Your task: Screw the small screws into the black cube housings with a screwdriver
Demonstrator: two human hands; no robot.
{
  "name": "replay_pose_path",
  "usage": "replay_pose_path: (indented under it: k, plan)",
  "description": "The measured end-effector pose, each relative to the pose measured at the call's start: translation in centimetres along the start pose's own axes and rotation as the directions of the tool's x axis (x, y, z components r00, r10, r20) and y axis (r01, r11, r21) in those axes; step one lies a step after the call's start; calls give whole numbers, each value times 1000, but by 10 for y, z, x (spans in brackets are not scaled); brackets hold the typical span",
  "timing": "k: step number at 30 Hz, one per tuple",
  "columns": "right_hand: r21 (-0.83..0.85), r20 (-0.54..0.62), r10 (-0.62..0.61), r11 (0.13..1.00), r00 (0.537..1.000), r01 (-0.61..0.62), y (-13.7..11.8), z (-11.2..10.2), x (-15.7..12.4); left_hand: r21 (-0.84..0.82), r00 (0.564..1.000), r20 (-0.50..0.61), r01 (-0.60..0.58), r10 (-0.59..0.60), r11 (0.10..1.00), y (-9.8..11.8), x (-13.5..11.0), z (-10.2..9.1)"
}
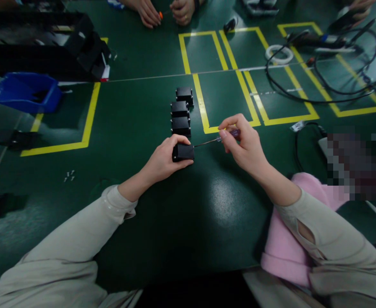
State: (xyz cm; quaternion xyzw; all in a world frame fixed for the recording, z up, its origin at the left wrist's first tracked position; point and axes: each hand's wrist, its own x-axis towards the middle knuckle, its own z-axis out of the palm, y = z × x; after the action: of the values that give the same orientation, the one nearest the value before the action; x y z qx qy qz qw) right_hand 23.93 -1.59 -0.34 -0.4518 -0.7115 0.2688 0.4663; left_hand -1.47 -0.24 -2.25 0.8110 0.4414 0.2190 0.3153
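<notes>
My left hand (164, 160) grips a small black box (184, 152) on the green table, thumb and fingers on opposite sides. In my right hand (244, 143) is a screwdriver (233, 134) with a purplish handle, held near level. Its thin shaft points left, and the tip meets the right side of the box, by a corner. Just beyond, further black boxes of the same kind (180, 124) stand in a column, with small bright screw heads at their corners. Several loose screws (69, 175) lie on the table to the left of my left hand.
A blue bin (26, 92) and a long black rack (47, 47) stand at the left. Yellow tape (213, 128) marks rectangles on the table. Cables (322, 102) and a white tape roll (279, 54) lie at the right. A pink cloth (290, 248) is under my right forearm. Another person's hands (181, 10) are opposite.
</notes>
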Motion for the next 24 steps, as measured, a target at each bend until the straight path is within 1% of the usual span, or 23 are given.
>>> replay_pose_path:
  k: [4, 8, 11, 15, 19, 24]
  plan:
    - [1, 16, -8, 1000, 1000, 8, -1, 0, 0, -4, 1000, -4, -17, 17, 1000, -1, 0, 0]
    - [-17, -4, -22, 1000, 1000, 22, 0, 1, 0, 0, 999, -12, -34, 34, 999, -1, 0, 1]
    - [-31, -12, -16, 999, 1000, 16, 1, 1, 0, 3, 1000, -13, -28, 28, 1000, -1, 1, 1]
    - [-8, -5, 1, 1000, 1000, -1, 1, 0, 0, 3, 1000, -6, -14, 14, 1000, -2, 1, 1]
    - [-6, 6, 5, 1000, 1000, -4, 0, 0, 0, -5, 1000, -12, -20, 20, 1000, -3, 0, 1]
    - [-13, -12, 5, 1000, 1000, -6, 1, 1, 0, -4, 1000, -11, -25, 25, 1000, -3, 0, 1]
